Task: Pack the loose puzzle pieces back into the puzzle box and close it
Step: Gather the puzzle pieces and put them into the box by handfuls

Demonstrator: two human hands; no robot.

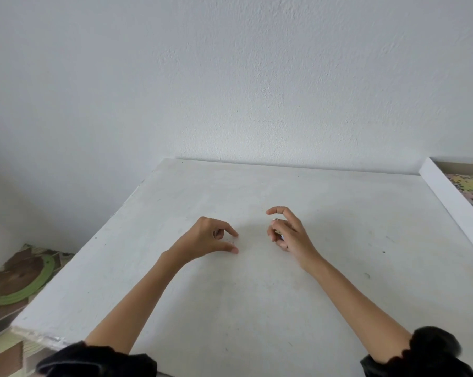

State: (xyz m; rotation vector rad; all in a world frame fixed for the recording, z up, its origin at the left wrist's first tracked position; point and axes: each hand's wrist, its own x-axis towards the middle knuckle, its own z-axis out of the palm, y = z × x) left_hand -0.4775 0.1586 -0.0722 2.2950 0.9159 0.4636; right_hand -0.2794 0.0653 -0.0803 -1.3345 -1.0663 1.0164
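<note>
My left hand (212, 238) rests on the white table (257, 295) near its middle, fingers curled. Its index fingertip and thumb tip touch the surface a little apart, with only tiny specks between them. My right hand (285, 235) hovers just to the right, its lower fingers curled round a few small puzzle pieces (281, 236) that barely show. Its index finger and thumb stick out to the left. The white puzzle box (453, 205) lies open at the far right edge, with pastel puzzle pieces (472, 186) inside. No lid is in view.
A white wall stands right behind the table. To the left, below the table's edge, lies a patterned brown and green floor covering (20, 281). Black sleeves cover both forearms at the bottom.
</note>
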